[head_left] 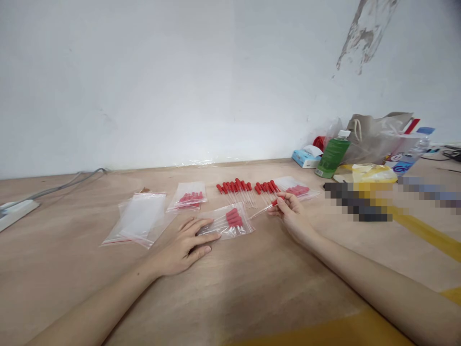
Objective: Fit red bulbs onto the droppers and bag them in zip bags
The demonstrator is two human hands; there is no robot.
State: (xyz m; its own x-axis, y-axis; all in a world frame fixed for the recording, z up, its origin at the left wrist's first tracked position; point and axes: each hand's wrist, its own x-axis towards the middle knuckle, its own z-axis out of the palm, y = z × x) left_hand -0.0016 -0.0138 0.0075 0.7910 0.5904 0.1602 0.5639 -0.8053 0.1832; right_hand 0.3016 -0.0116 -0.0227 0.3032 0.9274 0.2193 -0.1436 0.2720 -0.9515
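Note:
My left hand [190, 242] lies with fingers spread over the left end of a clear zip bag [242, 231], pressing it against the table. Inside that bag are several droppers with red rubber bulbs [234, 217]. Between thumb and fingers, my right hand [292, 215] pinches a dropper [264, 210] by its red bulb. Its thin clear tube points left, its tip by the bag's right edge. Just beyond lie two groups of loose red-bulbed droppers, a left group [236, 186] and a right group [266, 187], bulbs facing the wall.
Flat zip bags [142, 218] lie on the left. Filled bags lie behind my hands, one at left [190, 194] and one at right [296, 187]. Back right stand a tissue pack [306, 157], a green bottle [333, 154] and plastic bags [374, 139]. A power strip [18, 214] sits far left.

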